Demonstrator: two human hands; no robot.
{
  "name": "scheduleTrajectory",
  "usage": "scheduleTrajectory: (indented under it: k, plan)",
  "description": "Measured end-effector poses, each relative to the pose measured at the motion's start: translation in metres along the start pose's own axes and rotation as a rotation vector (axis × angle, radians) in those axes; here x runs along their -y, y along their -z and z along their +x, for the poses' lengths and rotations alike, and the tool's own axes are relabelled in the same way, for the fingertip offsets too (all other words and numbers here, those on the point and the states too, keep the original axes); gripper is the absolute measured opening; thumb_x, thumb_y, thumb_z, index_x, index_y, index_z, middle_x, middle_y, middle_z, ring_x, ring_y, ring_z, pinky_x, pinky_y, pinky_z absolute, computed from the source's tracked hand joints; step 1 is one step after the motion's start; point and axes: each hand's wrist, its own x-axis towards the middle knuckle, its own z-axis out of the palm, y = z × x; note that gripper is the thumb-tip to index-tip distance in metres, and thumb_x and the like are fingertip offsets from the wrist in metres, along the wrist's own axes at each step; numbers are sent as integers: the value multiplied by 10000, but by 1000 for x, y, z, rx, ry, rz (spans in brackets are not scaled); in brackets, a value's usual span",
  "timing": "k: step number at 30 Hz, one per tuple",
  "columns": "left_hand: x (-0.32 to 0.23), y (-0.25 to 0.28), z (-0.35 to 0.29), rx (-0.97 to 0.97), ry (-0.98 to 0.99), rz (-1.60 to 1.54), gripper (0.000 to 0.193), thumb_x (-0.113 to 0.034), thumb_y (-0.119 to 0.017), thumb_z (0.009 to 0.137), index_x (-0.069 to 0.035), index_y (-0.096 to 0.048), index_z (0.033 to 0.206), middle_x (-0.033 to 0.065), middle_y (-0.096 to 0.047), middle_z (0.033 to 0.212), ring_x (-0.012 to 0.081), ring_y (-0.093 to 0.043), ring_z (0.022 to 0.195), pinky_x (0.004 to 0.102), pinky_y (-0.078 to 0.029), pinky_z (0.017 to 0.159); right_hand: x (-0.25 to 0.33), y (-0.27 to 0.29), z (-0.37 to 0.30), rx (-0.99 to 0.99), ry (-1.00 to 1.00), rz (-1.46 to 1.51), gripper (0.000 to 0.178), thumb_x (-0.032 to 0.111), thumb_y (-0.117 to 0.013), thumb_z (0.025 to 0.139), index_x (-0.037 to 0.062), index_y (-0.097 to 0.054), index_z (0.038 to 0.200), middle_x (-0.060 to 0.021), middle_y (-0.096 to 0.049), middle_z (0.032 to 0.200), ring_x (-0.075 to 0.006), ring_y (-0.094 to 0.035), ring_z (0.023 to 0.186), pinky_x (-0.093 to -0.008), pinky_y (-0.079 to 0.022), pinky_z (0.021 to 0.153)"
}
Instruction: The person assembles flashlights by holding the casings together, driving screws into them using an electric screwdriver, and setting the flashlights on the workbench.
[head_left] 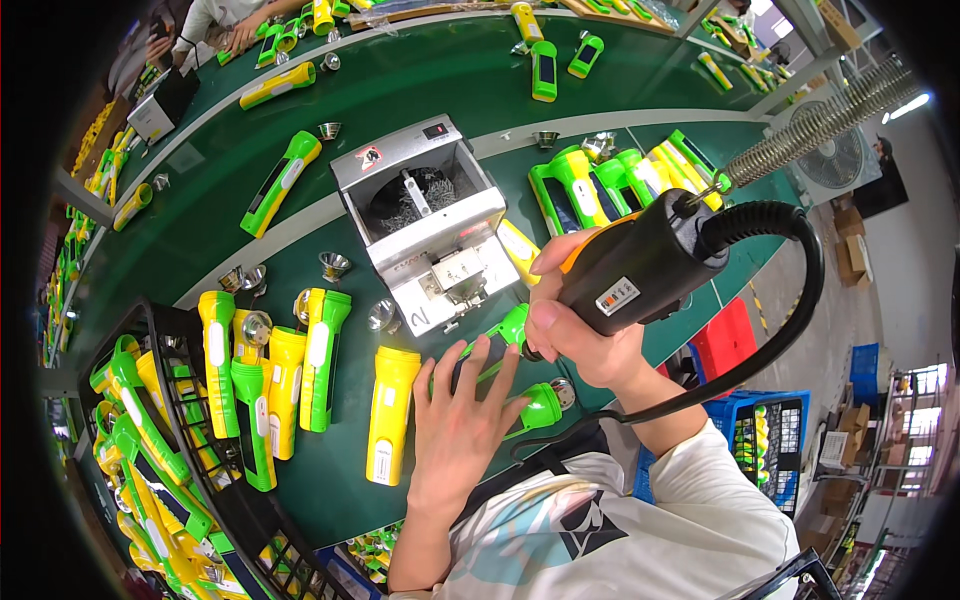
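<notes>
My right hand [585, 325] grips a black electric screwdriver [640, 262] with an orange part by its handle. The screwdriver hangs from a coiled spring, and its tip is hidden behind my fingers. Curved over a green flashlight [512, 325] on the bench, my left hand [462, 405] holds it just left of the screwdriver's lower end. Much of that flashlight is covered by the hand. By my left thumb lies another green flashlight part [541, 408]. A yellow flashlight body [392, 415] lies left of this hand.
A silver screw feeder [425, 225] with loose screws stands ahead. Yellow and green flashlights [320, 360] and shiny reflector cups [334, 265] lie on the green bench [350, 480]. A black crate [185, 400] full of flashlights is at left. A thick black cable [805, 300] loops at right.
</notes>
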Motion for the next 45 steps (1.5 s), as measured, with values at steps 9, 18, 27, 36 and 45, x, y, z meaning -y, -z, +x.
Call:
scheduleTrajectory:
  k: [9, 18, 27, 36, 45]
  plan:
    - [0, 0, 2, 15, -3, -3, 557, -318, -772, 880, -166, -631, 1396, 111, -533, 1421, 322, -458, 1339, 505, -376, 1093, -5, 6, 2, -31, 90, -47, 267, -5, -744, 868, -8, -605, 1096, -35, -664, 821, -62, -584, 659, -246, -464, 608]
    - [0, 0, 2, 21, 4, -24, 565, -309, -780, 872, -94, -632, 1373, 120, -543, 1414, 332, -467, 1335, 509, -375, 1091, -6, 13, 5, 90, 247, -286, 341, 18, -639, 926, -26, -455, 1210, -78, -566, 646, -138, -530, 494, -308, -486, 498]
    - [-1, 2, 1, 28, 11, -44, 574, -309, -782, 870, -45, -629, 1356, 127, -544, 1415, 339, -465, 1340, 509, -371, 1096, -11, 11, 2, 111, 242, -251, 344, 3, -628, 929, -23, -445, 1219, -78, -576, 686, -138, -537, 514, -309, -497, 521]
    - [3, -1, 2, 46, -1, -13, 626, -353, -770, 876, -81, -596, 1412, 93, -561, 1399, 294, -481, 1326, 492, -359, 1109, -23, 12, 2, 187, 322, -316, 361, -18, -642, 931, -8, -443, 1232, -79, -595, 699, -112, -546, 542, -281, -496, 539]
    - [8, 5, -2, 25, -40, -14, 570, -329, -715, 923, -67, -597, 1414, 97, -571, 1394, 305, -493, 1300, 481, -405, 1056, -26, 13, -1, 289, 329, -235, 461, 8, -635, 936, 32, -345, 1293, -73, -556, 691, -149, -551, 535, -293, -481, 514]
